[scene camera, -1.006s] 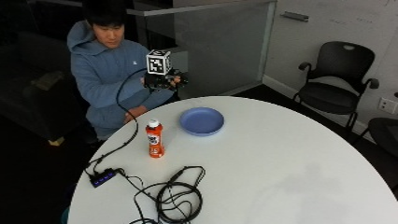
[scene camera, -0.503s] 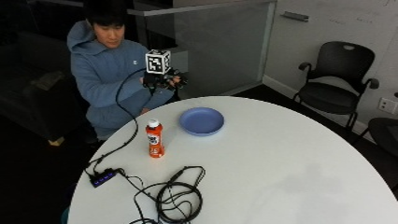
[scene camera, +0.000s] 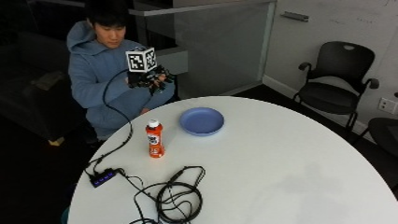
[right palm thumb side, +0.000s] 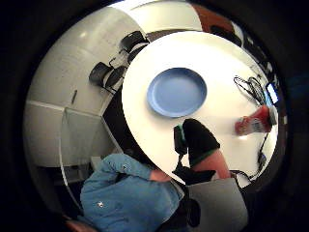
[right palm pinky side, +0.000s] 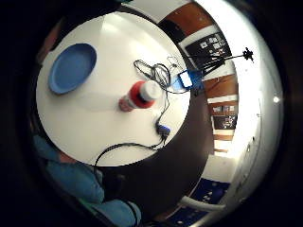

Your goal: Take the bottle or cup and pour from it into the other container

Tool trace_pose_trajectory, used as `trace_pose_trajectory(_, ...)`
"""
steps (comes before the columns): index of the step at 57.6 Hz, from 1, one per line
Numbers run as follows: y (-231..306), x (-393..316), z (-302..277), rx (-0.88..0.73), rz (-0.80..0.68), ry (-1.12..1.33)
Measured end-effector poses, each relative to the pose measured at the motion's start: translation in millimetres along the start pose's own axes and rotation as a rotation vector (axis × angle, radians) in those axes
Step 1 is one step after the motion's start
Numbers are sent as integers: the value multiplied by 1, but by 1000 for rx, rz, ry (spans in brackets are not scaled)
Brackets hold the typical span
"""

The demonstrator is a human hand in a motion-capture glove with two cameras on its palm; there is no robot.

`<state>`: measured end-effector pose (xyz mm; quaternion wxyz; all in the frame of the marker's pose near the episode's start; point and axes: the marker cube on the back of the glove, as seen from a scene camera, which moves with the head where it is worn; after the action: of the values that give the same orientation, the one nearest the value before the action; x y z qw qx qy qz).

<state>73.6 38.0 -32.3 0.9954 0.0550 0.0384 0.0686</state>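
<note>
Standing capped, bottle near blue plate.

One bottle, one plate.

The outside view looks down across the surface toward the raised hand; both palm views look down, sharing the surface beneath it.

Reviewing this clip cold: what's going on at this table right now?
A person sits at a round white table with the gloved right hand raised near the chest, holding nothing. An orange bottle with its cap on stands upright beside a blue bowl, apart from it. Neither is touched; pouring has not begun. Coiled cables lie nearer the table's edge.
</note>
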Motion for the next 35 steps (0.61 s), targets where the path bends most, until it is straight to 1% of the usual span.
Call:
trace_pose_trajectory(15, 31, 88, -22, 65, 142, -48)
trace_pose_trajectory(24, 51, 129, -17, 126, 166, -208)
trace_pose_trajectory(31, 64, 167, -3, 247, 207, -309)
trace_pose_trajectory(35, 72, 180, 8, 276, 221, -399)
